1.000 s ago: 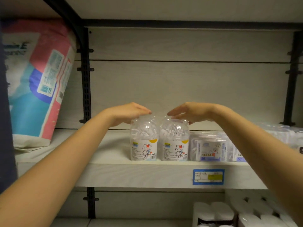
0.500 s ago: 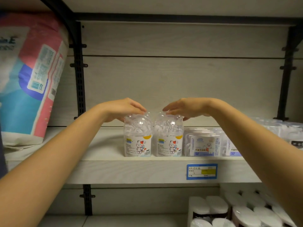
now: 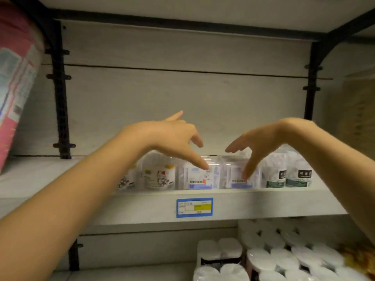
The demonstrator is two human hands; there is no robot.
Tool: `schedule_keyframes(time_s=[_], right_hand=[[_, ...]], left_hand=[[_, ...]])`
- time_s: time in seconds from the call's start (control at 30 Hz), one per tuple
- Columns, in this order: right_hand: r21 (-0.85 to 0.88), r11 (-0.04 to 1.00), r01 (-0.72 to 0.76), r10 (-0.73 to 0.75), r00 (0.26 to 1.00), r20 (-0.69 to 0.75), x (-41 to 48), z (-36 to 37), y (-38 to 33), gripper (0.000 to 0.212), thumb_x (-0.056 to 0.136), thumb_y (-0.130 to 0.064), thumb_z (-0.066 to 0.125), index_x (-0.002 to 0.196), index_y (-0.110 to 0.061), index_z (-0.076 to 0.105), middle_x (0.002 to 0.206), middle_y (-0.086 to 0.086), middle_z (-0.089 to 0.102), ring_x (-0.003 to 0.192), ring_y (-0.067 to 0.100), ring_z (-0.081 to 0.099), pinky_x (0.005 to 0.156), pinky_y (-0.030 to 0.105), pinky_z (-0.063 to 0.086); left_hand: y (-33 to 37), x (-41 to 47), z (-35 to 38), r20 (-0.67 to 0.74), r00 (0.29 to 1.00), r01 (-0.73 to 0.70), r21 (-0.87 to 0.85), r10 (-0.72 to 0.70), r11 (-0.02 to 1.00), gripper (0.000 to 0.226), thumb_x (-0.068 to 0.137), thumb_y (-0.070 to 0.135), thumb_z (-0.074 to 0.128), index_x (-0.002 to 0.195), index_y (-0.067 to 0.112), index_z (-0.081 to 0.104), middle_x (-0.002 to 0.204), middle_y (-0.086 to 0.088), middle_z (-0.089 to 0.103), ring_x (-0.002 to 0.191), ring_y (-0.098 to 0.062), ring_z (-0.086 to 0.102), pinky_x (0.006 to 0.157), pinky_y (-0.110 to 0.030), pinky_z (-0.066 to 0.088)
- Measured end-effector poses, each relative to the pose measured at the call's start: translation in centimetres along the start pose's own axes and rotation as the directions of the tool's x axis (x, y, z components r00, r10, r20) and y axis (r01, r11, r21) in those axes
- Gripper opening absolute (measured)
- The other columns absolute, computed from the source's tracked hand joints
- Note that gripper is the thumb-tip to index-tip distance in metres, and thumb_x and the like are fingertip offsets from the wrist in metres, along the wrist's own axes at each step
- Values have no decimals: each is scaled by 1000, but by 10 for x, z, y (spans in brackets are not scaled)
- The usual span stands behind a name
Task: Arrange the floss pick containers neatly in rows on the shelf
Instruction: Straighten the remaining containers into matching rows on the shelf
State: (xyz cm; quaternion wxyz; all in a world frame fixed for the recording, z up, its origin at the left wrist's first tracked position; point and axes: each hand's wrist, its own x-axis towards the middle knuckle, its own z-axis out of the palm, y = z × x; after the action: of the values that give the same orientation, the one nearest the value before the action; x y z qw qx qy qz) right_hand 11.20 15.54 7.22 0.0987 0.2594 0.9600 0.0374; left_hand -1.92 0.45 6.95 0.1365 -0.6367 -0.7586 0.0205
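A row of clear floss pick containers stands along the front of the pale shelf [image 3: 50, 179]. Two round tubs with a cartoon cat label [image 3: 159, 175] stand at the left, two flat square boxes [image 3: 197, 178] in the middle, two round tubs with dark labels [image 3: 297, 173] at the right. My left hand [image 3: 172, 136] hovers over the left square box, fingers spread, thumb tip at its top front edge. My right hand [image 3: 257, 142] hangs over the right square box [image 3: 233, 175], fingers apart, thumb down its front. Neither hand holds anything.
A large pink and blue soft package [image 3: 16, 78] leans at the far left of the shelf. A blue price tag [image 3: 194, 207] sits on the shelf's front edge. White rolls in plastic wrap [image 3: 263, 258] fill the lower shelf at right. Black uprights [image 3: 59, 98] flank the bay.
Both hands have left the tops of the two cat-label tubs and moved right, over the square boxes. The view has shifted right, bringing the dark-label tubs into sight.
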Motion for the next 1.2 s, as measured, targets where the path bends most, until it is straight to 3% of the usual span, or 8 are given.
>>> schedule_keyframes(time_s=[0.1,0.2,0.57,0.7,0.77,0.83,0.97,1.2], right_hand=[[-72,996,60,-57,997,46,12,-2,10,80,73,-42,72,142,-25,35,145,-8,42,131,13,41,107,29,30],[-77,991,110,-108,994,29,19,-2,19,80,71,-45,73,140,-25,39,141,-9,46,128,12,44,106,29,30],[-75,981,178,-182,982,-44,20,3,29,80,68,-56,70,138,-27,42,140,-10,47,125,12,45,107,30,32],[249,931,268,-189,935,-299,-15,4,60,83,67,-68,51,140,-32,37,147,-11,37,134,10,35,108,28,25],[335,873,355,-115,817,-565,-32,18,85,69,76,-61,45,136,-27,44,141,-8,46,125,8,43,100,23,33],[423,817,391,12,722,-691,-42,42,108,52,86,-49,46,132,-23,49,132,-6,53,114,7,50,88,18,39],[507,791,342,167,677,-717,-43,92,143,47,86,-46,50,128,-25,51,127,-5,55,105,9,55,80,19,42],[435,773,462,70,620,-782,-30,119,157,45,82,-48,56,124,-33,53,121,-13,54,99,-1,56,74,17,49]], left_hand=[[5,20,7,152,984,90,14,-91,996,76,73,69,53,135,26,48,112,12,58,135,-11,36,117,-44,-13],[3,27,12,237,960,151,15,-150,988,75,72,69,54,134,28,49,136,10,53,137,-13,34,116,-49,-13],[10,25,12,265,943,203,23,-202,979,63,77,63,53,131,30,52,138,12,52,134,-7,38,112,-46,-20],[17,18,16,-36,980,198,-14,-198,980,67,77,68,43,131,29,50,137,9,53,120,-6,49,117,-38,-9],[30,20,25,-344,924,128,-129,-166,983,55,83,64,44,121,27,58,127,10,60,112,-9,56,115,-36,15],[52,26,36,-533,834,15,-241,-145,970,39,87,50,51,115,25,63,115,10,64,107,-12,58,93,-29,39],[98,57,52,-543,835,-51,-241,-91,969,43,90,46,51,127,24,55,124,8,59,115,-13,52,94,-27,40],[140,96,58,-490,863,53,-152,-122,987,49,89,52,45,133,29,49,127,6,52,120,-15,44,99,-31,36]])
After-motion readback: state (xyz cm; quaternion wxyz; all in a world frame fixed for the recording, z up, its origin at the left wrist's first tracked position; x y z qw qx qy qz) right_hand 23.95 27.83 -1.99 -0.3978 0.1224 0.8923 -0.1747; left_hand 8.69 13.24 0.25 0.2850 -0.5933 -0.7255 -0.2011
